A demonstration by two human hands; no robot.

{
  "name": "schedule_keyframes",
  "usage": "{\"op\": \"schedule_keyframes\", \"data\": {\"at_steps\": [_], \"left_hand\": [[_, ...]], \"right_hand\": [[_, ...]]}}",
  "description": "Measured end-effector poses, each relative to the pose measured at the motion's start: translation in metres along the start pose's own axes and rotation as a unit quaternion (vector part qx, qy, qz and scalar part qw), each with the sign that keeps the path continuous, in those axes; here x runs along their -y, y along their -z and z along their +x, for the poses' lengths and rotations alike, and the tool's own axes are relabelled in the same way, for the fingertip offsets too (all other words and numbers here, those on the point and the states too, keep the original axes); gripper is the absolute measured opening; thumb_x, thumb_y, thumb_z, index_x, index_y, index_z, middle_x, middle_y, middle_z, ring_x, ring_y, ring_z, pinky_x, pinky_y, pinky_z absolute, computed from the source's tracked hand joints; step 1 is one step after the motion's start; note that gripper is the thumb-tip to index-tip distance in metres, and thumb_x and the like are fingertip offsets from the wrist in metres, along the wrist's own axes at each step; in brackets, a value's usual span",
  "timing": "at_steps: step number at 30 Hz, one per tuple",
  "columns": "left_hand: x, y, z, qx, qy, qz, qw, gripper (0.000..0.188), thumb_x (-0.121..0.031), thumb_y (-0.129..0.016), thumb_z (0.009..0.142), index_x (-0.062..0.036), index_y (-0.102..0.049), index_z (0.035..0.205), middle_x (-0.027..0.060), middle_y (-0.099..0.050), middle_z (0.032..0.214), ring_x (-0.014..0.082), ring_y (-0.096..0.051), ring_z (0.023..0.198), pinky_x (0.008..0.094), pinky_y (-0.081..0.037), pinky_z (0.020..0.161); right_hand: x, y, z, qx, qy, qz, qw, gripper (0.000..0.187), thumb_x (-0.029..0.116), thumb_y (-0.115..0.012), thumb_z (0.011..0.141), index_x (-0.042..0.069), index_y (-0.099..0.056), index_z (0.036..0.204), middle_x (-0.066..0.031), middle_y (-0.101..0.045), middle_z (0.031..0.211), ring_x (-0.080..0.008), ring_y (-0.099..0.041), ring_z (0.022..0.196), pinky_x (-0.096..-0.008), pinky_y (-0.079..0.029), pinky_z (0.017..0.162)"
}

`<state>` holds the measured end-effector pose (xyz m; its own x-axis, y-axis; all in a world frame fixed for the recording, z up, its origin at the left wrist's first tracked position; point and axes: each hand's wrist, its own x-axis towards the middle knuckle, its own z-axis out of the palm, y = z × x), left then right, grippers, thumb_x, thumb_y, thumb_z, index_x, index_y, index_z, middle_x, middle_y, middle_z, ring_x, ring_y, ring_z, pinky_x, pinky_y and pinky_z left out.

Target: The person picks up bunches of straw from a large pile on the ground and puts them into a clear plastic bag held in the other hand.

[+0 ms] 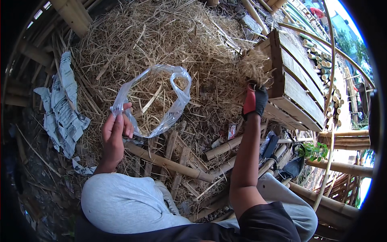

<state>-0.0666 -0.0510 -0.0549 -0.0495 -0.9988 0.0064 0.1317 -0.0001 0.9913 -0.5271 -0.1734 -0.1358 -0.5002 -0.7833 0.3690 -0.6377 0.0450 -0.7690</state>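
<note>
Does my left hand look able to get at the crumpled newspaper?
Probably yes: only loose straw shows between your left hand and the newspaper, though that hand may first have to release the clear plastic bag.

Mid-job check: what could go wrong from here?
The left hand grips the clear plastic bag only at one side, so its mouth might fold or sag. The straw clump in the gloved right hand has loose ends poking out and may shed strands. That clump also looks close to the wooden crate, so it could snag there.
</note>
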Motion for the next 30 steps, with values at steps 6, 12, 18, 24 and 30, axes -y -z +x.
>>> {"op": "schedule_keyframes", "data": {"at_steps": [6, 12, 18, 24, 30], "left_hand": [[-0.004, -0.005, 0.007, 0.006, -0.006, -0.026, 1.0, 0.043, -0.024, -0.038, 0.11, 0.0048, -0.047, 0.14, -0.0011, -0.044, 0.073, 0.0075, -0.042, 0.066, 0.0245, -0.041, 0.064], [-0.001, -0.007, 0.016, -0.01, -0.012, -0.05, 0.999, 0.043, -0.023, -0.041, 0.109, 0.0003, -0.044, 0.145, 0.0014, -0.048, 0.075, 0.0085, -0.047, 0.066, 0.0245, -0.041, 0.061], [-0.007, 0.003, 0.025, -0.016, -0.016, -0.08, 0.997, 0.025, -0.024, -0.042, 0.109, -0.0062, -0.049, 0.092, 0.0012, -0.051, 0.073, 0.0085, -0.048, 0.062, 0.0235, -0.04, 0.059], [-0.019, 0.018, 0.018, 0.053, -0.001, -0.018, 0.998, 0.03, -0.027, -0.041, 0.109, -0.0047, -0.052, 0.092, 0.0034, -0.057, 0.07, 0.0095, -0.054, 0.062, 0.024, -0.042, 0.06], [-0.017, 0.012, 0.012, 0.112, -0.077, 0.056, 0.989, 0.04, -0.028, -0.043, 0.107, -0.0023, -0.051, 0.078, 0.0059, -0.058, 0.065, 0.0131, -0.055, 0.056, 0.027, -0.043, 0.055]], "right_hand": [[0.137, 0.039, 0.007, -0.019, -0.051, 0.388, 0.92, 0.04, 0.031, -0.063, 0.098, 0.004, -0.066, 0.128, -0.0047, -0.072, 0.108, -0.0124, -0.067, 0.08, -0.0297, -0.051, 0.064], [0.21, -0.041, -0.052, 0.074, -0.101, 0.669, 0.733, 0.033, 0.028, -0.057, 0.101, 0.008, -0.058, 0.127, -0.0084, -0.067, 0.114, -0.0204, -0.066, 0.102, -0.0381, -0.056, 0.087], [0.182, -0.167, -0.163, 0.28, -0.1, 0.503, 0.812, 0.043, 0.002, -0.071, 0.087, 0.002, -0.062, 0.129, -0.0073, -0.073, 0.108, -0.0182, -0.07, 0.09, -0.0315, -0.055, 0.073], [0.163, -0.155, -0.18, 0.324, 0.368, 0.04, 0.871, 0.052, 0.004, -0.063, 0.082, 0.01, -0.059, 0.134, -0.0166, -0.068, 0.113, -0.0349, -0.069, 0.097, -0.0439, -0.056, 0.081], [0.161, -0.179, -0.199, 0.458, 0.372, -0.124, 0.798, 0.013, 0.016, -0.059, 0.089, 0.008, -0.068, 0.088, -0.0111, -0.071, 0.098, -0.03, -0.07, 0.087, -0.0419, -0.054, 0.066]]}}
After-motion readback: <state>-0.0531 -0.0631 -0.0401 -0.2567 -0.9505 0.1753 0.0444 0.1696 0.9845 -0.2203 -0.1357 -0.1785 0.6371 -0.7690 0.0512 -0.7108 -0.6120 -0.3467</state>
